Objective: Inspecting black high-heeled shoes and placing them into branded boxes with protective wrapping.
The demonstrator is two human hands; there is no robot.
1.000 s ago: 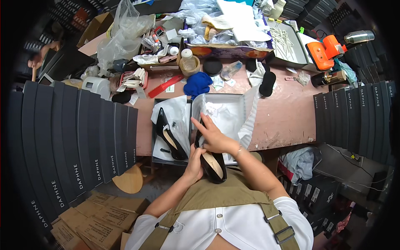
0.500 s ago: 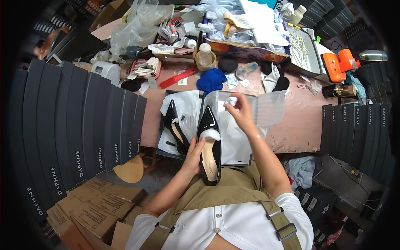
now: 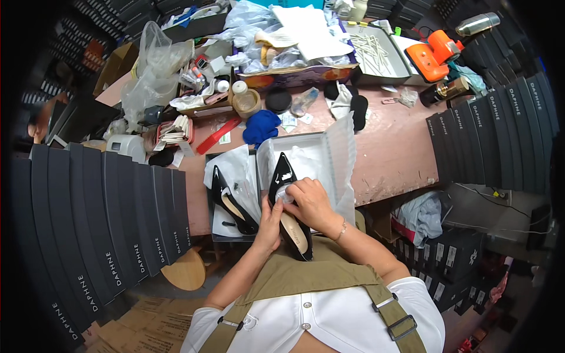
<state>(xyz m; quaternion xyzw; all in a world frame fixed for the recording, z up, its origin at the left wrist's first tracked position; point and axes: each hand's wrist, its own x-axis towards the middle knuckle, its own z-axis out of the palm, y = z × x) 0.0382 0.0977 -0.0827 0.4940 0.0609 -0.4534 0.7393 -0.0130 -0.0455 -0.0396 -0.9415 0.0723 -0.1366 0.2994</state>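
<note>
While a black pointed shoe [image 3: 289,206] is gripped from its left side by the left hand [image 3: 269,222], a wad of white paper [image 3: 285,195] is pinched by the fingers of the right hand [image 3: 310,203] at the shoe's opening. The shoe is held just above the near edge of an open white shoe box [image 3: 306,154], which is lined with white tissue; its long axis runs away from the body, toe toward the far side, heel near the chest. Its mate, a second black shoe [image 3: 232,203], is laid on white wrapping in the box lid [image 3: 223,220] just to the left, toe also pointing away. Both containers are set on a pinkish worktable [image 3: 394,153] cluttered with a blue cloth [image 3: 261,126], a tape roll [image 3: 247,103], plastic bags [image 3: 150,76] and an orange tool [image 3: 435,53]. The table is flanked on both sides by rows of dark shoe boxes [image 3: 118,212], and flattened cardboard [image 3: 147,323] is seen on the floor at the lower left
</note>
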